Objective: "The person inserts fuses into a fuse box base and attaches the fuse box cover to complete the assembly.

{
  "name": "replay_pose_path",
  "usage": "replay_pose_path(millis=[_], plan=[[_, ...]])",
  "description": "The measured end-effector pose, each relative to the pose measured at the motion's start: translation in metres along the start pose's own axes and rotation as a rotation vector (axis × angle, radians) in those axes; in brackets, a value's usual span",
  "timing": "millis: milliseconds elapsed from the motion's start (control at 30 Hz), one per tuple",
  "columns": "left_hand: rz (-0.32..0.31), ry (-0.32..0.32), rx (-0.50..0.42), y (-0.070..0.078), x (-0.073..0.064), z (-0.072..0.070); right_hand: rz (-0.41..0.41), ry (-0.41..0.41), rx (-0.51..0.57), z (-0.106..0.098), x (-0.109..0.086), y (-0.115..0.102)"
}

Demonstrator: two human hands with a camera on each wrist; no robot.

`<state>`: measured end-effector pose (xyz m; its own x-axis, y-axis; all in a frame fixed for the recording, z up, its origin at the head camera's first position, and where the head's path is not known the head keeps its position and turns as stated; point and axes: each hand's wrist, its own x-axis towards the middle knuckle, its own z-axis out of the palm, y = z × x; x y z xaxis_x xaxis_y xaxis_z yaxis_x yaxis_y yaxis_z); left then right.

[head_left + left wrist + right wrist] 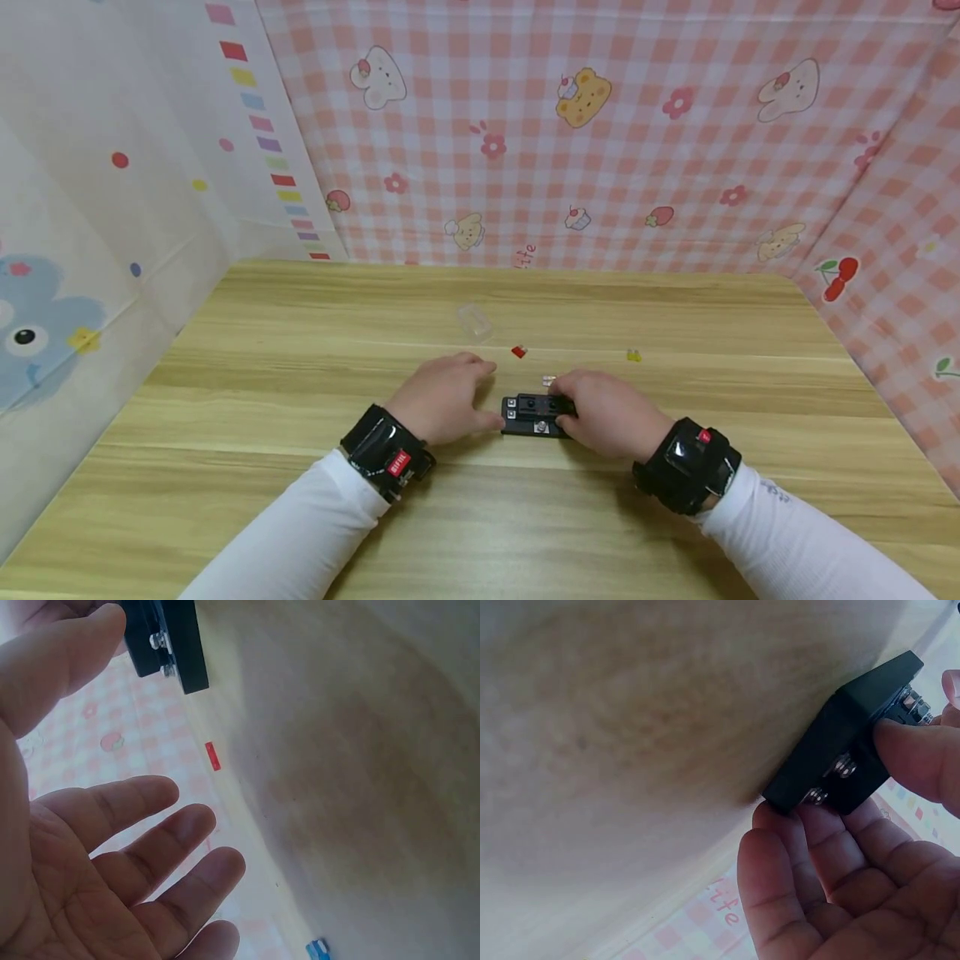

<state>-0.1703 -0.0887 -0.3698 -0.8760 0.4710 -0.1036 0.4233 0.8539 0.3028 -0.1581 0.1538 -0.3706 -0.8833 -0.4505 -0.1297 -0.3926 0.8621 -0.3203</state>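
Note:
A black fuse block [527, 407] with metal screw terminals lies on the table between the two hands. My right hand [611, 414] grips its right end; in the right wrist view the thumb is on one side of the fuse block [817, 742] and the fingers curl against the other. My left hand [442, 400] is open at the left end, fingers spread and thumb tip right by the block's corner. Just behind the block lies a small pale blade fuse [549, 381], partly hidden by the right hand. A red blade fuse [519, 352] sits farther back.
A yellow blade fuse [633, 355] lies behind the right hand. Toward the back is a clear plastic cover [474, 322]. In the left wrist view a blue fuse [318, 950] shows beyond the left fingers. Patterned cloth [525, 167] hangs behind the wooden table [300, 317].

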Motion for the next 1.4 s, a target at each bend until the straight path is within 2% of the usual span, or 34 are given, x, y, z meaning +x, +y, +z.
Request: replay_pose_path(millis=[233, 533, 767, 900, 1033, 1400], plan=[[-0.059, 0.04, 0.008, -0.013, -0.003, -0.006, -0.018, -0.002, -0.001, 0.0, -0.001, 0.0], [-0.186, 0.116, -0.011, -0.048, -0.01, -0.019, -0.036, 0.004, -0.021, -0.001, -0.001, 0.0], [-0.247, 0.091, -0.051, -0.068, -0.014, -0.025, -0.027, -0.012, -0.005, -0.002, 0.0, 0.001], [-0.276, 0.069, -0.086, -0.072, -0.015, -0.025, -0.014, -0.033, 0.017, -0.003, 0.001, 0.0], [-0.287, 0.055, -0.08, -0.071, -0.012, -0.022, -0.009, -0.042, 0.02, -0.005, 0.001, 0.001], [-0.278, 0.041, -0.048, -0.069, -0.007, -0.018, 0.026, -0.049, 0.045, -0.006, 0.003, 0.0]])
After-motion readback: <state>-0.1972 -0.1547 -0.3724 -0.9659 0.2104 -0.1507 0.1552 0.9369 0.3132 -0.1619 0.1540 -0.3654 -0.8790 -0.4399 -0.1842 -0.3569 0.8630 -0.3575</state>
